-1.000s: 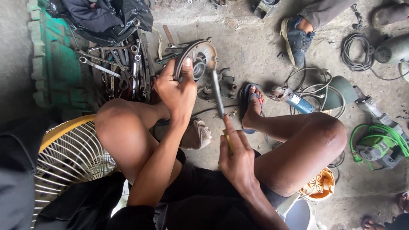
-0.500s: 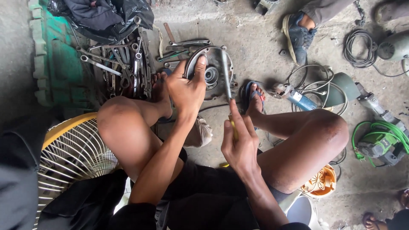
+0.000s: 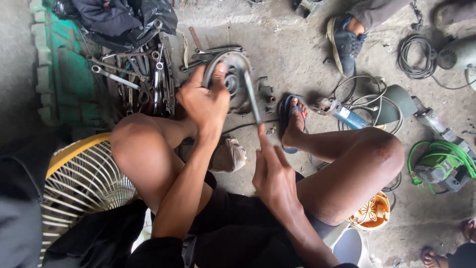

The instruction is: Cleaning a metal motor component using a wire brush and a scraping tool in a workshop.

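Head view: left hand grips a round metal housing; right hand holds a screwdriver in it.

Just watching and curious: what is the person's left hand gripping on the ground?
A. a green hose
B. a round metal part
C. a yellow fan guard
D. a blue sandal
B: the left hand clasps the rim of the round metal part, while the right hand holds a thin metal tool up against it.
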